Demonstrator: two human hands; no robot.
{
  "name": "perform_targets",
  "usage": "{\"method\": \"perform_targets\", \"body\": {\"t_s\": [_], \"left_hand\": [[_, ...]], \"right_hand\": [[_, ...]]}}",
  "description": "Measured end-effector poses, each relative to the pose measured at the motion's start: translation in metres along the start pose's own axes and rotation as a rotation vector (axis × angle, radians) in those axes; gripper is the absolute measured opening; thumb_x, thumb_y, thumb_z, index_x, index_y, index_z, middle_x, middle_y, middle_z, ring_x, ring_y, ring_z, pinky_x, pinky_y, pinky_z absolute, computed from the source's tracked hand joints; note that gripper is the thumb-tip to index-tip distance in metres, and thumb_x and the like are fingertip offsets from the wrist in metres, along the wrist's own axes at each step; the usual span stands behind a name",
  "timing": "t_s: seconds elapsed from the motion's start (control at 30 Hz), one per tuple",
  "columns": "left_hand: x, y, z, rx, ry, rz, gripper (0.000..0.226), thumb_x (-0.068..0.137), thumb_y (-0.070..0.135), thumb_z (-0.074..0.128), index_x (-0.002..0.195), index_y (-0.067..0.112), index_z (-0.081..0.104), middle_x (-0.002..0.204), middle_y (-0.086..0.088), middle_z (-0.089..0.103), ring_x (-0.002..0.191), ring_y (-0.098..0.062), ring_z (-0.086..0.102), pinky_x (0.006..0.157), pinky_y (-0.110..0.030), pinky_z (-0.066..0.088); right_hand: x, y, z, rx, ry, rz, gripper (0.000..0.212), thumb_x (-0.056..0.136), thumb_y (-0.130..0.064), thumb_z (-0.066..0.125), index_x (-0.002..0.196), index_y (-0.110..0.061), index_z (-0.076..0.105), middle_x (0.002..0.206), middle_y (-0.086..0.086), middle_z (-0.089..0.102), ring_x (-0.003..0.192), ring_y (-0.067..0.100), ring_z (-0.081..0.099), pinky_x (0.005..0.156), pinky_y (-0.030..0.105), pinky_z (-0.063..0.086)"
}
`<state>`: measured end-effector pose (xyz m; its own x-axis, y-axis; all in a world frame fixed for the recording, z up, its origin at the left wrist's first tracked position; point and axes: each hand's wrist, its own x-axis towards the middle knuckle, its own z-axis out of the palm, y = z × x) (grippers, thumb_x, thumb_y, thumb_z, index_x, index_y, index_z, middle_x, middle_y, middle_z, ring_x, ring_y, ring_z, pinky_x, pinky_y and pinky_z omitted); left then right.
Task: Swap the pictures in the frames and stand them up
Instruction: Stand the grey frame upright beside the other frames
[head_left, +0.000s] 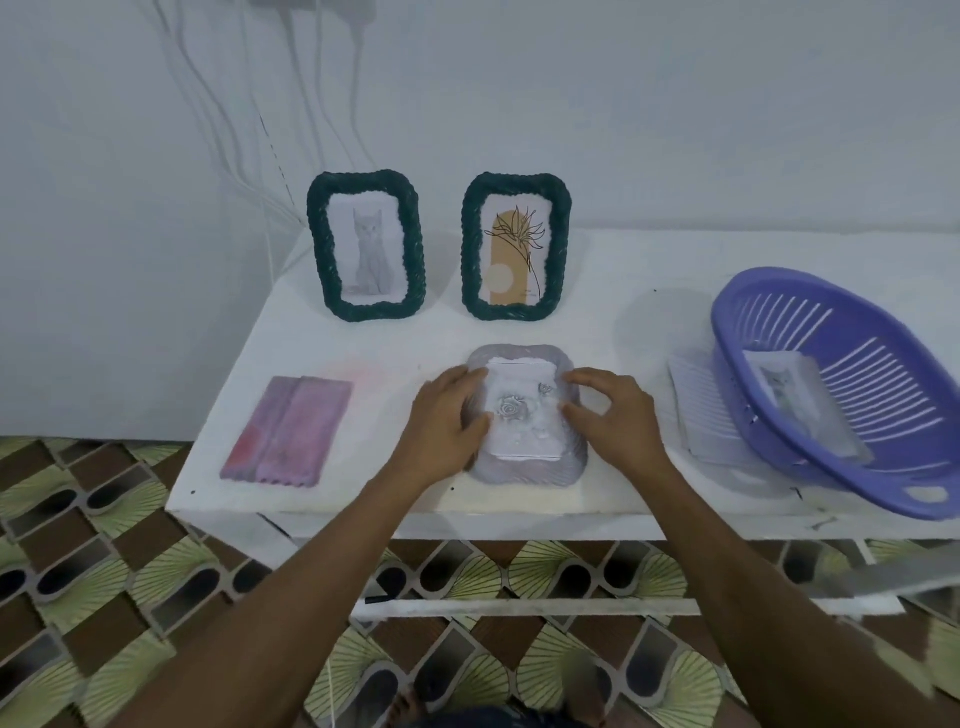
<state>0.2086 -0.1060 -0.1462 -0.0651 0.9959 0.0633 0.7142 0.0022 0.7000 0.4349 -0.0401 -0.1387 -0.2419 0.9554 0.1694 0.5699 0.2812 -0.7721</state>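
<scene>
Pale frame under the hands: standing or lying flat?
Lying flat. The pale frame lies face up on the table, rose picture showing, left hand and right hand touching its sides. The green cat frame behind stands upright.

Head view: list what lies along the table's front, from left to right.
pink piece → left hand → pale frame → right hand → purple basket
</scene>
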Motion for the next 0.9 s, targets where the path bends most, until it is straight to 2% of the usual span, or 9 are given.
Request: {"method": "perform_targets", "body": {"t_s": [0.07, 0.17, 0.3, 0.37, 0.47, 0.6, 0.67, 0.8, 0.9], "left_hand": [[0.003, 0.005, 0.001, -0.167, 0.062, -0.022, 0.05, 0.089, 0.018, 0.058, 0.138, 0.018, 0.05, 0.146, -0.004, 0.041, 0.133, -0.022, 0.041, 0.115, -0.038, 0.033], [0.008, 0.023, -0.008, -0.463, 0.127, -0.042, 0.048, 0.087, -0.003, 0.06, 0.128, 0.022, 0.057, 0.138, 0.003, 0.042, 0.119, -0.018, 0.056, 0.102, -0.036, 0.049], [0.022, 0.049, -0.031, -0.731, -0.006, -0.08, 0.051, 0.085, -0.014, 0.055, 0.118, 0.023, 0.065, 0.128, 0.0, 0.061, 0.11, -0.014, 0.064, 0.085, -0.029, 0.056], [0.034, 0.064, -0.04, -0.764, -0.081, -0.048, 0.049, 0.084, -0.018, 0.051, 0.114, 0.018, 0.068, 0.125, -0.001, 0.063, 0.11, -0.018, 0.064, 0.082, -0.031, 0.057], [0.056, 0.087, -0.052, -0.823, -0.14, -0.027, 0.047, 0.086, -0.017, 0.049, 0.114, 0.015, 0.068, 0.127, 0.0, 0.06, 0.114, -0.025, 0.06, 0.089, -0.045, 0.054], [0.083, 0.116, -0.052, -0.839, -0.257, 0.047, 0.05, 0.088, -0.018, 0.048, 0.124, 0.013, 0.064, 0.129, 0.003, 0.058, 0.116, -0.019, 0.06, 0.088, -0.035, 0.055], [0.097, 0.127, -0.046, -0.835, -0.286, 0.08, 0.051, 0.088, -0.018, 0.048, 0.125, 0.014, 0.063, 0.126, 0.007, 0.061, 0.114, -0.016, 0.062, 0.091, -0.036, 0.055], [0.132, 0.141, -0.029, -0.777, -0.222, 0.128, 0.058, 0.085, -0.02, 0.046, 0.124, 0.018, 0.065, 0.133, -0.001, 0.058, 0.117, -0.017, 0.061, 0.092, -0.041, 0.055], [0.16, 0.148, -0.012, -0.747, -0.159, 0.157, 0.062, 0.084, -0.021, 0.046, 0.119, 0.026, 0.068, 0.137, 0.0, 0.056, 0.122, -0.014, 0.057, 0.093, -0.037, 0.054]], "right_hand": [[0.001, -0.005, -0.002, 0.118, 0.006, 0.051, 0.032, 0.084, -0.015, 0.073, 0.115, -0.023, 0.069, 0.124, -0.006, 0.063, 0.107, 0.003, 0.056, 0.101, 0.022, 0.043], [0.004, -0.014, -0.007, 0.283, 0.047, 0.128, 0.036, 0.088, -0.007, 0.066, 0.119, -0.024, 0.066, 0.127, -0.008, 0.058, 0.098, 0.002, 0.061, 0.086, 0.016, 0.052], [0.017, -0.03, -0.033, 0.569, 0.032, 0.139, 0.039, 0.088, 0.006, 0.06, 0.12, -0.015, 0.067, 0.115, -0.005, 0.069, 0.092, 0.011, 0.067, 0.074, 0.021, 0.053], [0.026, -0.039, -0.053, 0.612, 0.001, 0.082, 0.037, 0.087, 0.009, 0.059, 0.114, -0.015, 0.069, 0.109, -0.002, 0.07, 0.089, 0.013, 0.066, 0.075, 0.026, 0.053], [0.043, -0.05, -0.086, 0.679, -0.006, 0.032, 0.037, 0.086, 0.009, 0.06, 0.111, -0.016, 0.069, 0.112, 0.006, 0.068, 0.091, 0.015, 0.065, 0.078, 0.031, 0.053], [0.063, -0.049, -0.119, 0.762, 0.0, -0.035, 0.036, 0.085, 0.008, 0.063, 0.111, -0.016, 0.068, 0.112, 0.009, 0.068, 0.092, 0.018, 0.064, 0.076, 0.03, 0.053], [0.073, -0.044, -0.13, 0.776, 0.003, -0.05, 0.035, 0.084, 0.008, 0.065, 0.108, -0.017, 0.069, 0.109, 0.008, 0.068, 0.091, 0.018, 0.064, 0.075, 0.029, 0.053], [0.096, -0.029, -0.152, 0.616, 0.081, -0.073, 0.036, 0.08, 0.013, 0.066, 0.105, -0.012, 0.068, 0.099, 0.005, 0.07, 0.083, 0.013, 0.065, 0.074, 0.031, 0.054], [0.117, -0.014, -0.161, 0.471, 0.124, -0.093, 0.032, 0.079, 0.011, 0.066, 0.103, -0.011, 0.067, 0.099, 0.0, 0.07, 0.079, 0.005, 0.066, 0.077, 0.029, 0.055]]}}
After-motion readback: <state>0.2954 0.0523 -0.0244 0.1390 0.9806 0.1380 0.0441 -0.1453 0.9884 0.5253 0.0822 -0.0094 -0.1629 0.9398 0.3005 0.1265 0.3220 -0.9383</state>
